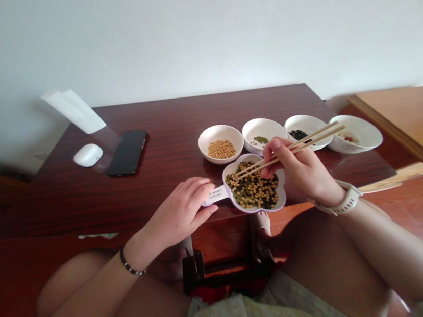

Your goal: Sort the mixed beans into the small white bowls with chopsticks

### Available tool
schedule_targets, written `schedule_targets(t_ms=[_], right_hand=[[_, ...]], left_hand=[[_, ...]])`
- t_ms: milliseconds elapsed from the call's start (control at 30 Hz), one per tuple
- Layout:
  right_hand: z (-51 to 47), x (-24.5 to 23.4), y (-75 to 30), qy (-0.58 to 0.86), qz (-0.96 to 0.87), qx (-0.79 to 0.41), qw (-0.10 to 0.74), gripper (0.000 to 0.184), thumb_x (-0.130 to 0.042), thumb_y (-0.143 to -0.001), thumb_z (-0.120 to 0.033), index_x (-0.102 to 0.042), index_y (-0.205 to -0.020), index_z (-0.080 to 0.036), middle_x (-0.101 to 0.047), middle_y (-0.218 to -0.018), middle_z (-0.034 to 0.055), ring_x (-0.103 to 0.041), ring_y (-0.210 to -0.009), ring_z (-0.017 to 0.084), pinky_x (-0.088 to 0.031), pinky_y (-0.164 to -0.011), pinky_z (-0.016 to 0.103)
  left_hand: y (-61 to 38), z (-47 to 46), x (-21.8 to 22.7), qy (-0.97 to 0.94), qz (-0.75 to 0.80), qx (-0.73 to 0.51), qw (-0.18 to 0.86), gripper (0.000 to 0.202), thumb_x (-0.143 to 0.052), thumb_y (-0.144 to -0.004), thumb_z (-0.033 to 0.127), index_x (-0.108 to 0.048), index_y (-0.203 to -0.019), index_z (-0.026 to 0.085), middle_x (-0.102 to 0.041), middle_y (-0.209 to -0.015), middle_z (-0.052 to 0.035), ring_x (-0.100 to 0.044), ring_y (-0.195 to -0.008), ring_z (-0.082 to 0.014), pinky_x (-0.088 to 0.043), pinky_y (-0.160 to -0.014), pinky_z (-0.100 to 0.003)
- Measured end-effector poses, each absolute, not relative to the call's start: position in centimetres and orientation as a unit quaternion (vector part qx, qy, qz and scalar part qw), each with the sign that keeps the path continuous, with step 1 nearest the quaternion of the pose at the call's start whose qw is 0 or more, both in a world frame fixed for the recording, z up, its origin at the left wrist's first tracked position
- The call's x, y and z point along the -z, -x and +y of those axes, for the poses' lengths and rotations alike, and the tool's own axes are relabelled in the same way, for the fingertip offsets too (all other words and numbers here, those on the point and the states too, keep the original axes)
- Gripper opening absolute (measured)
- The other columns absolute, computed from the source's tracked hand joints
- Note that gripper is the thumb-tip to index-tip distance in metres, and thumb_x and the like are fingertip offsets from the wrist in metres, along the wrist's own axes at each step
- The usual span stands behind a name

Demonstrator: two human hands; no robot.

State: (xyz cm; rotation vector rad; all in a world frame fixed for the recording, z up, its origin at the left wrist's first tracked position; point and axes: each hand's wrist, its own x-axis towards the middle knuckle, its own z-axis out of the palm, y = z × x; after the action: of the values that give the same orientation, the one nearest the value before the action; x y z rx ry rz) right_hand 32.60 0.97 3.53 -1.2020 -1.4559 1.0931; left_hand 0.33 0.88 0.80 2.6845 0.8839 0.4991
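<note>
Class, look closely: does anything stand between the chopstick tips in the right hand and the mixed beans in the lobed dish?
Nothing visible does. The chopsticks held in the right hand have their tips directly above the mixed beans, inside the rim of the lobed white dish.

a thin dark bracelet [129, 262] circles the wrist above the left hand [180, 216], a fine cord strung with small beads that catch a little light. above the right hand [301, 170] sits a wide cream-white watch strap [343, 204], thick and rounded, in a smooth, rubbery-looking material, its watch face hidden from this view. the forearms and thighs are bare. across the lap lies a pale garment [246, 316], cream with a faint green print, its thin fabric loosely crumpled. the fingernails are short and plain.
</note>
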Motion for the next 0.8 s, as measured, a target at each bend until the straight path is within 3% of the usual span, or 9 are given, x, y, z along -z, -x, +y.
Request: schedule_targets(t_ms=[233,500,800], right_hand=[[0.8,-4.5,-32.2,0.481,-0.553,-0.436,0.522,0.046,-0.062,-0.110,-0.062,-0.064,-0.087,-0.022,-0.065,-0.074,0.0012,-0.070,-0.066,0.015,-0.058,-0.062,0.026],[1.2,-5.5,-31.7,0.449,-0.487,-0.394,0.637,0.038,-0.063,-0.110,-0.055,-0.063,-0.085,-0.027,-0.062,-0.087,0.0026,-0.068,-0.068,0.016,-0.060,-0.058,0.031],[2.0,-5.1,-31.4,0.504,-0.512,-0.363,0.593,0.042,-0.060,-0.108,-0.067,-0.062,-0.094,-0.027,-0.068,-0.084,0.0035,-0.072,-0.072,0.018,-0.059,-0.061,0.028]], left_hand=[[-0.4,0.8,-1.0,-0.926,0.310,-0.169,0.135,0.030,-0.059,-0.115,0.033,-0.058,-0.143,0.021,-0.068,-0.142,-0.0145,-0.064,-0.135,-0.0340,-0.056,-0.117,-0.056],[-0.4,0.8,-1.0,-0.925,0.311,-0.169,0.138,0.029,-0.058,-0.116,0.033,-0.058,-0.142,0.022,-0.068,-0.142,-0.0137,-0.064,-0.134,-0.0332,-0.056,-0.117,-0.056],[-0.3,0.9,-0.8,-0.921,0.313,-0.183,0.146,0.030,-0.059,-0.115,0.034,-0.060,-0.143,0.024,-0.069,-0.141,-0.0128,-0.065,-0.136,-0.0339,-0.056,-0.118,-0.057]])
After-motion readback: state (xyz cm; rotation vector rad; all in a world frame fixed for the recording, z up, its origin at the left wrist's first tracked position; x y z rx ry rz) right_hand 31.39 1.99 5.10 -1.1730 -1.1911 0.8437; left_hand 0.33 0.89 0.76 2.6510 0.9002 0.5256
